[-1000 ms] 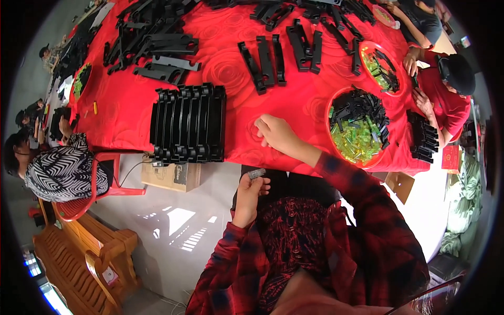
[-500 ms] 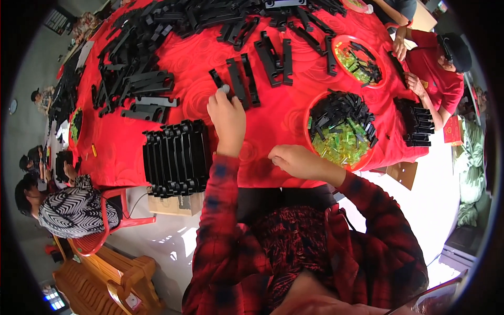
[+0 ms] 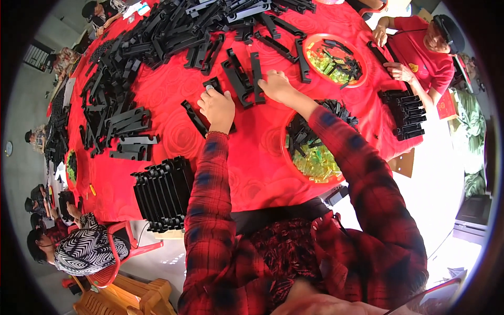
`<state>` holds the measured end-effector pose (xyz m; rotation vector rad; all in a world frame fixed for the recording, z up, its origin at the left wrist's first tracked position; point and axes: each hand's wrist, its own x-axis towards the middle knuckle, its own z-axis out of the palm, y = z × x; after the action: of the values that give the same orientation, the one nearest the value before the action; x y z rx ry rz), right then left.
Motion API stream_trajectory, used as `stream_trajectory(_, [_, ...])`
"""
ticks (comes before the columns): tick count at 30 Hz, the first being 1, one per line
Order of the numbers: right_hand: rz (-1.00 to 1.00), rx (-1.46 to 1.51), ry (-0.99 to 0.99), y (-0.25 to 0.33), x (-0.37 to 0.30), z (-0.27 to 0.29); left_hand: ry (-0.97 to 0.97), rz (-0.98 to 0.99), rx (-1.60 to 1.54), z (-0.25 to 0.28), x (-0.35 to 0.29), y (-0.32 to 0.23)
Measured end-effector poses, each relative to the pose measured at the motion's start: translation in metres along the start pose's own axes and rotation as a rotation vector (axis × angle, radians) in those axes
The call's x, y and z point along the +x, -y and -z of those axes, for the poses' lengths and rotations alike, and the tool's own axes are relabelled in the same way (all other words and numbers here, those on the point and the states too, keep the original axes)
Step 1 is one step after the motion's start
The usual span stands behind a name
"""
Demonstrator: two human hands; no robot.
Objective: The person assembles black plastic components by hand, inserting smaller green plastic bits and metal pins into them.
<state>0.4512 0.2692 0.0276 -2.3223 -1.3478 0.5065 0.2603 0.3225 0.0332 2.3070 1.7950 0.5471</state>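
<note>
My left hand (image 3: 218,109) is closed over a long black notched plastic strip (image 3: 212,83), whose far end shows past the fingers. Another black strip (image 3: 193,118) lies slantwise just left of it. Farther right, my right hand (image 3: 276,86) reaches out over the cloth, its fingers pinching the edge of an upright-lying black strip (image 3: 255,68). Between the two hands lie more black strips (image 3: 236,79) side by side. Below my right forearm, which partly covers it, stands a bowl (image 3: 286,157) of small yellow-green clear pieces and small black pieces.
A stack of black strips (image 3: 163,193) sits at the near left table edge. A big heap of strips (image 3: 157,42) covers the far side of the red cloth (image 3: 252,181). A second bowl (image 3: 362,79) stands far right, near a co-worker in red (image 3: 428,60) and another row of strips (image 3: 403,115).
My right hand has moved from beside the near bowl forward to a strip. My left hand stays among the strips. The whole view has shifted.
</note>
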Motion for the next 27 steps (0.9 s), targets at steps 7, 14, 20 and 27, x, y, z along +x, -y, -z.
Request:
stream_trajectory(7, [-0.018, -0.016, 0.039, 0.053, 0.004, -0.006, 0.021, -0.03, -0.193, -0.024, 0.026, 0.014])
stream_trajectory(14, [0.127, 0.07, 0.223, 0.035, 0.007, -0.01, 0.164, -0.015, -0.246, -0.023, 0.024, -0.002])
stream_trajectory(20, [0.113, 0.046, 0.216, 0.045, -0.043, -0.015, 0.078, -0.006, -0.291, -0.014, -0.024, 0.005])
stream_trajectory(27, [0.117, 0.015, 0.23, 0.038, -0.107, -0.012, 0.157, -0.029, -0.327, 0.006, -0.082, 0.012])
